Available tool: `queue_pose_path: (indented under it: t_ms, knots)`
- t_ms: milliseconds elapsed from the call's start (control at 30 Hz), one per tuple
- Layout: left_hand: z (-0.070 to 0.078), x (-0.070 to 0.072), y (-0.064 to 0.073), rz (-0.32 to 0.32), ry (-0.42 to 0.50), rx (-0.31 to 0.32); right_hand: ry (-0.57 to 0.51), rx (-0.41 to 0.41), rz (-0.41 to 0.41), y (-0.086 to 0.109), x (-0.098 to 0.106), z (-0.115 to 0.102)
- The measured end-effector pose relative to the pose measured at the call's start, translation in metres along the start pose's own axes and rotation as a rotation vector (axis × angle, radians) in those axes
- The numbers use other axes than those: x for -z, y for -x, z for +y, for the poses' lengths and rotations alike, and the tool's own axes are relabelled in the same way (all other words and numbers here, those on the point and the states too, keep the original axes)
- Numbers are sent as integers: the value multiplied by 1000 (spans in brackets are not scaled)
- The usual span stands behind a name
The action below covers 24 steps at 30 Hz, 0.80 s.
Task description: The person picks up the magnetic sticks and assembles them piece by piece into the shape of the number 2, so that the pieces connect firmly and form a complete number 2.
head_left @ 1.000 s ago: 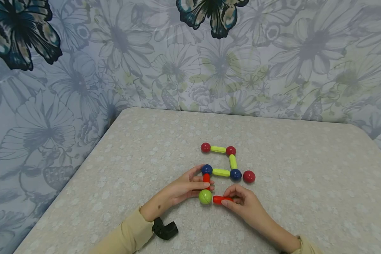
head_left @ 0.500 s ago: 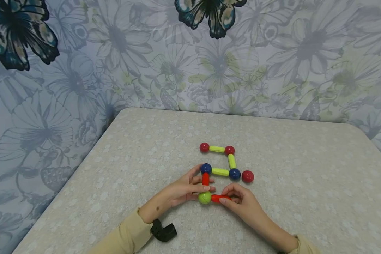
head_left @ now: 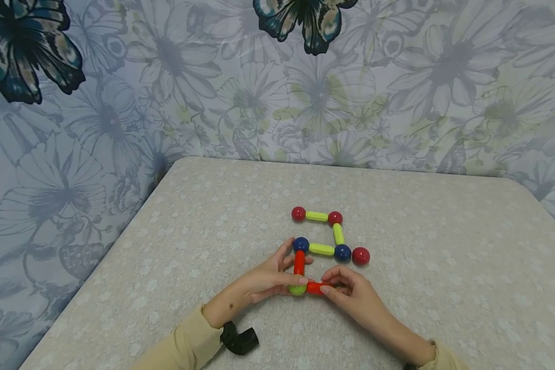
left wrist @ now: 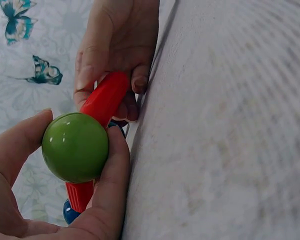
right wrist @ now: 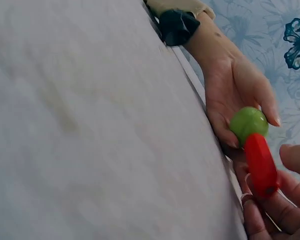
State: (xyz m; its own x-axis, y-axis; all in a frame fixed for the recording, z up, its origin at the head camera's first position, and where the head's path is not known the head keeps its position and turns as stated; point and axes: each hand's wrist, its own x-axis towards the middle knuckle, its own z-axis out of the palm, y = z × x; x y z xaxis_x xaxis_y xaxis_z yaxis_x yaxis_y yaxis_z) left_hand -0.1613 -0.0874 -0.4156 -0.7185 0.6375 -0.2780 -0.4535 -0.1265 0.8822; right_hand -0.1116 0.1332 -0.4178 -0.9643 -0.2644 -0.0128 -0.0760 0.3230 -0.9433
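Note:
My left hand (head_left: pixel 270 280) grips a green ball (left wrist: pixel 75 147) between thumb and finger; the thumb covers its top in the head view. A red magnetic rod (head_left: pixel 299 263) runs from this ball up to a blue ball (head_left: pixel 300 244), beside which a left fingertip lies. With thumb and fingers, my right hand (head_left: pixel 358 295) holds a second red magnetic rod (right wrist: pixel 261 165). That rod's left end meets the green ball, while its right end is partly hidden by the fingers in the head view.
From the blue ball, a yellow-green rod (head_left: pixel 321 250) leads to another blue ball (head_left: pixel 343 253). Further yellow-green rods and two red balls continue the zigzag away from me. A loose red ball (head_left: pixel 361 256) sits at the right. A black wrist strap (head_left: pixel 239 340) is on the left wrist.
The right hand's red rod has moved slightly left, closing the gap to the green ball. My left thumb has shifted down from the upright red rod onto the green ball.

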Motion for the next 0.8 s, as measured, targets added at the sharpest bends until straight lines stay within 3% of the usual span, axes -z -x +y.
queue_pose_path:
  t_ms: [100, 167, 267, 367, 500, 633, 800]
  knots:
    - [-1, 0, -1, -4, 1, -1, 72, 43, 56, -1, 12, -4]
    - [-1, 0, -2, -6, 5, -1, 142, 96, 137, -3, 24, -7]
    - [-1, 0, -3, -3, 11, 4, 283, 203, 268, -6, 43, -6]
    - [-2, 1, -4, -5, 22, 10, 451, 255, 334, -9, 60, -1]
    - [-2, 1, -4, -11, 31, 14, 594, 237, 294, -13, 72, 10]
    - [-2, 2, -2, -7, 28, 12, 583, 205, 225, -18, 75, 15]
    - [-1, 3, 0, -8, 31, 8, 551, 233, 194, -22, 75, 21]
